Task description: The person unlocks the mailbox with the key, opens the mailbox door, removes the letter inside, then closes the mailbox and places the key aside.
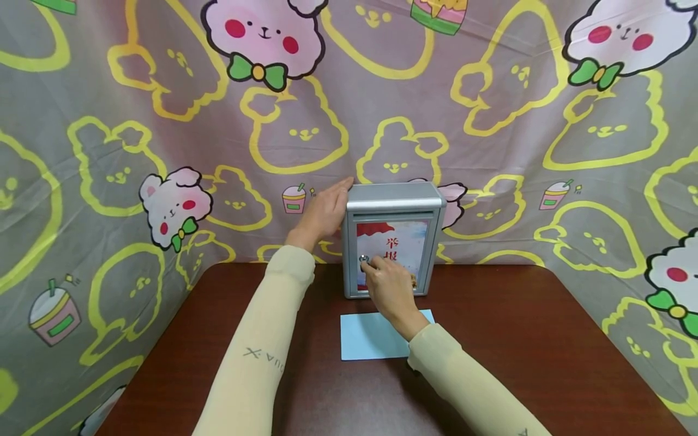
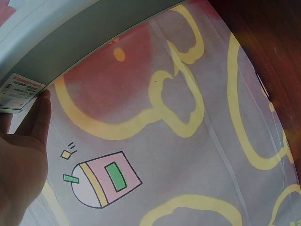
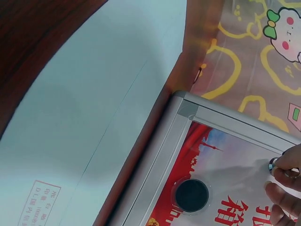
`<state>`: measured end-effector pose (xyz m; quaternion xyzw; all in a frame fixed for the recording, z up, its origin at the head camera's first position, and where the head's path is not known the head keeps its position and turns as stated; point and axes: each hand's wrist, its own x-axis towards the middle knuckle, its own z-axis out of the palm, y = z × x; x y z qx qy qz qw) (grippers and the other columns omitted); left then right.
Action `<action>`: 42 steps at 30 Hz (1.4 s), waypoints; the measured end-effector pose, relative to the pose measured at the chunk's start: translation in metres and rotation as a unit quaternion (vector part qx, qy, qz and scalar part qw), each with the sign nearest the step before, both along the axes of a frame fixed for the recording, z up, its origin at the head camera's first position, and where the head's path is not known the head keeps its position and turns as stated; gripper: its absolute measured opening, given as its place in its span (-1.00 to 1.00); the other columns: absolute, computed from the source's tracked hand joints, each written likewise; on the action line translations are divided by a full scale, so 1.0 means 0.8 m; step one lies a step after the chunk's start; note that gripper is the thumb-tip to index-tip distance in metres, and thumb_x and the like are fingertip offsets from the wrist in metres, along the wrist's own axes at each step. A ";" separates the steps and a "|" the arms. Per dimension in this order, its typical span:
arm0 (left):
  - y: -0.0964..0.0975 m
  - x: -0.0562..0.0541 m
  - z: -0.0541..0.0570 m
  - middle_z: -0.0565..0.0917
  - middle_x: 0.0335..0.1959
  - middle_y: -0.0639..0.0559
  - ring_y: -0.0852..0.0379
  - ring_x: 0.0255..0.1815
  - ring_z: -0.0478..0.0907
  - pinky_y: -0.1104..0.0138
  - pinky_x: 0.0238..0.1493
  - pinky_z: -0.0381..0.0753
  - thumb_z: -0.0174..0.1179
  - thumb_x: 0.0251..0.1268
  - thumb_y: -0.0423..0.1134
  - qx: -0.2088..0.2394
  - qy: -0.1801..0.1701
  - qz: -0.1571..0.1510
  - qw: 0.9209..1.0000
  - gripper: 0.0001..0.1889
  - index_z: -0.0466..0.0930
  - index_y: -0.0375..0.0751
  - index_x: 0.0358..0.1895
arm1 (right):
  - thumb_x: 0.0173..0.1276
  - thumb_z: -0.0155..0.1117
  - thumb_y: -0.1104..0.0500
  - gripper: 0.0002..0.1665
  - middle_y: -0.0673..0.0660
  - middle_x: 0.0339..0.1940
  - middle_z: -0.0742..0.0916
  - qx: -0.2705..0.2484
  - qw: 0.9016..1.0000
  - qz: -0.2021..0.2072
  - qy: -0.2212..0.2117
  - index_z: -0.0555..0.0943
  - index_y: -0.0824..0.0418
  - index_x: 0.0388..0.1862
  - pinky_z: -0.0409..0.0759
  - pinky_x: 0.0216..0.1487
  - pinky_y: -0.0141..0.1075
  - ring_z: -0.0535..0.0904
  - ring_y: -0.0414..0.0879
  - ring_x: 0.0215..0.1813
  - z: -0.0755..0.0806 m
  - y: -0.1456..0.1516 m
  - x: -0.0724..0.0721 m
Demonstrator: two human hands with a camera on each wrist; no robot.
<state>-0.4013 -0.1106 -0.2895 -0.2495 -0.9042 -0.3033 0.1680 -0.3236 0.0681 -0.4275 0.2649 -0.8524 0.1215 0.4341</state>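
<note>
A grey metal letter box (image 1: 397, 192) with a picture panel and red Chinese characters stands upright on the table. My left hand (image 1: 326, 212) rests with extended fingers against its upper left side; in the left wrist view the fingers (image 2: 40, 115) lie beside a printed label (image 2: 21, 90). My right hand (image 1: 389, 287) is at the left part of the door, where thumb and forefinger pinch a small key at the round silver lock (image 1: 363, 258). The fingertips largely hide the key. In the right wrist view the lock (image 3: 273, 165) shows beside the fingers.
A light blue envelope (image 1: 368, 339) lies flat on the dark brown table (image 1: 518, 339) in front of the box, partly under the right forearm. A patterned cloth (image 1: 305, 121) hangs close behind the box and along both sides. A dark round disc (image 3: 191, 195) sits on the door panel.
</note>
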 end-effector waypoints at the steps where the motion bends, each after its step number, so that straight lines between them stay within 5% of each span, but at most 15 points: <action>1: 0.000 0.000 0.000 0.25 0.61 0.14 0.15 0.63 0.11 0.29 0.63 0.05 -0.46 0.69 0.04 0.001 0.000 -0.001 1.000 -0.40 0.20 -0.04 0.62 | 0.27 0.40 0.35 -0.75 0.08 -0.36 0.73 0.000 1.000 0.000 -0.001 0.84 0.17 -0.10 0.69 -0.45 -0.15 0.69 0.02 -0.36 0.000 0.000 0.000; 19: 0.002 -0.002 0.000 0.25 0.61 0.13 0.14 0.63 0.12 0.30 0.63 0.05 -0.45 0.70 0.00 -0.002 0.006 -0.002 1.000 -0.42 0.20 -0.05 0.62 | 0.23 0.48 0.34 -0.78 0.07 -0.36 0.74 0.031 0.999 -0.004 0.018 0.85 0.17 -0.15 0.71 -0.42 -0.18 0.68 -0.01 -0.34 -0.004 0.016 0.013; 33: 0.000 -0.002 -0.001 0.23 0.62 0.15 0.16 0.64 0.09 0.31 0.63 0.02 -0.45 0.69 0.02 0.007 -0.002 -0.003 1.000 -0.41 0.19 -0.04 0.62 | 0.20 0.51 0.34 -0.72 0.03 -0.28 0.76 0.003 0.999 -0.007 -0.031 0.85 0.15 -0.10 0.75 -0.29 -0.17 0.70 -0.05 -0.25 0.001 0.046 0.026; 42: 0.001 -0.003 -0.001 0.22 0.62 0.16 0.16 0.64 0.08 0.32 0.64 0.01 -0.47 0.69 0.05 0.000 -0.001 -0.005 1.000 -0.39 0.17 -0.04 0.63 | 0.21 0.46 0.34 -0.76 -0.03 -0.37 0.69 -0.013 0.997 -0.016 -0.071 0.86 0.15 -0.15 0.65 -0.45 -0.23 0.62 -0.11 -0.38 -0.004 0.077 0.035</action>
